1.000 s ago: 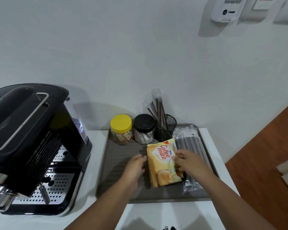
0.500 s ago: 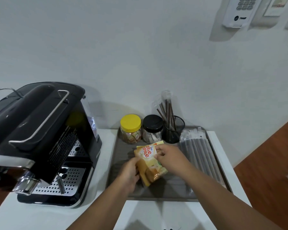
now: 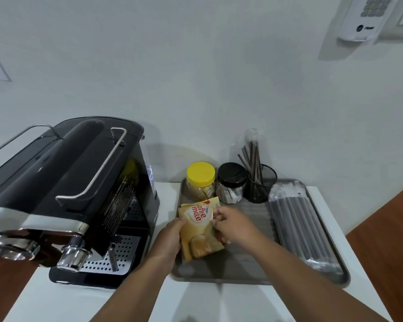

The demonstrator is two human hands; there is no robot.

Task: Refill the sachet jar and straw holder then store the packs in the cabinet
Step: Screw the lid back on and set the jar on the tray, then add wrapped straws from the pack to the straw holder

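Two hands hold a yellow creamer pack (image 3: pixel 199 228) over the near left part of a grey tray (image 3: pixel 247 268). The left hand (image 3: pixel 170 238) grips the pack's left edge, fingers curled behind it and thumb on the front; the right hand (image 3: pixel 233 225) pinches the upper right edge between thumb and fingertips, just beside the red lettering. The pack is tilted, its top leaning toward the back of the tray and its bottom corner down near the tray floor; whether it touches the tray cannot be told. Just behind the pack, along the tray's back edge, stands a jar with a yellow lid (image 3: pixel 200 180) holding pale sachets, its lid on. Beside it to the right is a jar with a black lid (image 3: pixel 231 182), also closed, with white sachets inside. Next along is a black mesh holder (image 3: pixel 262 184) with a few dark straws (image 3: pixel 254 159) standing tilted in it, some in a clear wrapper. On the right side of the tray lies a clear pack of dark straws (image 3: pixel 300 226), flat and lengthwise, well apart from both hands. The tray sits on a white counter (image 3: pixel 56 300). To the left of the tray, near its edge, stands a black coffee machine (image 3: pixel 66 189) with a chrome rail on top and a perforated drip plate at its base. Behind everything is a pale wall (image 3: pixel 196 77), with a white keypad unit (image 3: pixel 363 17) mounted at the upper right.
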